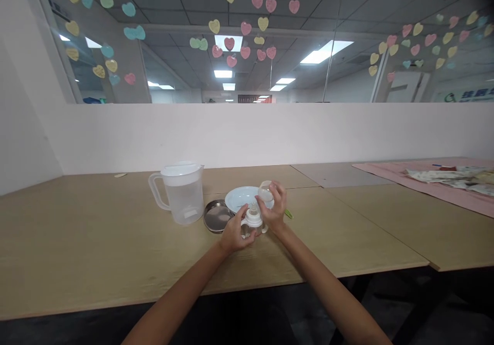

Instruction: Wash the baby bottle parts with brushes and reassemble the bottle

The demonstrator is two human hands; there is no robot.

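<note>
My left hand [234, 232] is closed around the side of a baby bottle [253, 219] with a white collar and side handles. A clear teat sticks up from the collar. Between the thumb and fingers of my right hand [276, 206] is a clear bottle cap [265, 191], held just above and to the right of the teat, apart from it. Behind the bottle lies a pale blue plate [239, 196], partly covered by my hands. A round metal tin [216, 216] sits left of the bottle.
A clear plastic pitcher [183, 193] with a white lid stands left of the tin. Something green [288, 214] pokes out right of my right hand. A pink cloth [424, 180] with papers on it lies far right. A white wall [231, 134] rises behind the table [116, 252].
</note>
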